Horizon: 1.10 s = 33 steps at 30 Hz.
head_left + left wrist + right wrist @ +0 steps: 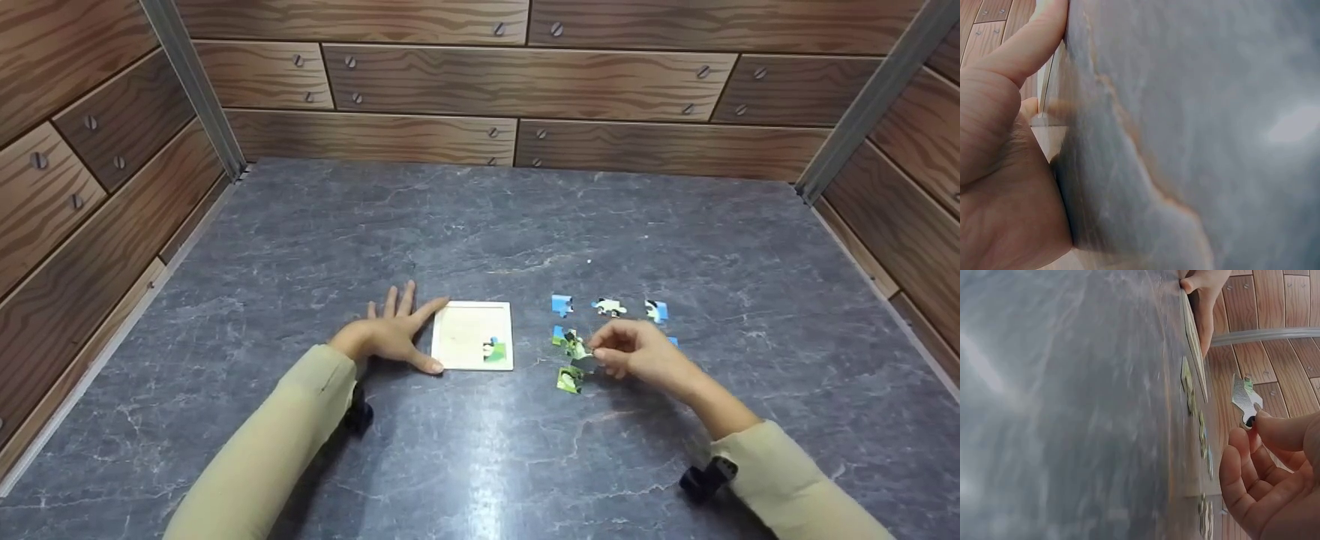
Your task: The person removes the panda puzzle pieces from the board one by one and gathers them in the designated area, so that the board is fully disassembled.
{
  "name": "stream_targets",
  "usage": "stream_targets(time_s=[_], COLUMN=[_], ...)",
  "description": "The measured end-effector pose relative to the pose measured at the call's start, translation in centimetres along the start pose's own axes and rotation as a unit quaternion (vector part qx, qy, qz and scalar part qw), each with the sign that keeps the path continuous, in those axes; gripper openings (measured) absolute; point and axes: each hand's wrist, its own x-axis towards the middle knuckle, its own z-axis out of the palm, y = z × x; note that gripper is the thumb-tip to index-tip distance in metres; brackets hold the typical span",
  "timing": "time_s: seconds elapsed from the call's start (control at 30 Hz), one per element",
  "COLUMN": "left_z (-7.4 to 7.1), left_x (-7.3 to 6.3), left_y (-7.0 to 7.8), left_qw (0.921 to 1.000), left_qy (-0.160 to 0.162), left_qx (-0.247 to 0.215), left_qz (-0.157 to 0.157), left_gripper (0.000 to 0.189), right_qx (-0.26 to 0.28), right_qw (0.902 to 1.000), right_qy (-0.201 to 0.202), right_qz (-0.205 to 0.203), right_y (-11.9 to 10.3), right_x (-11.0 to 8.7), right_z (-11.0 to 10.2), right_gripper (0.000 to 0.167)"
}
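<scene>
A jigsaw puzzle piece [1246,400], green and pale with a dark spot, is pinched between the thumb and fingers of my right hand [637,351], raised above the table. My left hand [386,334] lies with spread, straight fingers at the left side of a square puzzle tray [461,337]; its thumb and index finger touch the tray's edge. One green, white and blue piece [495,350] sits in the tray's lower right corner. In the left wrist view, the left palm [1005,208] faces the tabletop and the tray is mostly hidden.
Loose puzzle pieces lie right of the tray: a blue one [562,304], a pale one [609,307], a blue and black one [656,310] and a green one [570,379]. Another is partly hidden behind the right hand. Wood-patterned walls [525,82] enclose the grey marbled table [360,217].
</scene>
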Motion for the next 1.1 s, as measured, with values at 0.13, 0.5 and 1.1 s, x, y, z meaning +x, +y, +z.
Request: stream_targets(time_s=[0.13,0.5,1.1], left_z=[0.0,0.1,0.1], left_x=[0.0,0.1,0.2], left_y=[0.0,-0.1,-0.2], left_qw=[1.0000,1.0000,1.0000], left_qy=[-0.001,0.001,0.003], left_qx=[-0.001,0.003,0.001], left_qz=[-0.001,0.003,0.002], left_gripper=[0.111,0.112,0.112], right_qx=[-0.006,-0.033,-0.097], right_qw=[0.9999,0.9986,0.9946], right_qy=[0.001,-0.015,-0.015], right_qz=[0.014,0.039,0.032], right_y=[0.4,1.7,2.0], right_x=[-0.7,-2.0,-2.2], right_z=[-0.6,-2.1,-3.3], right_gripper=[0.016,0.017,0.015])
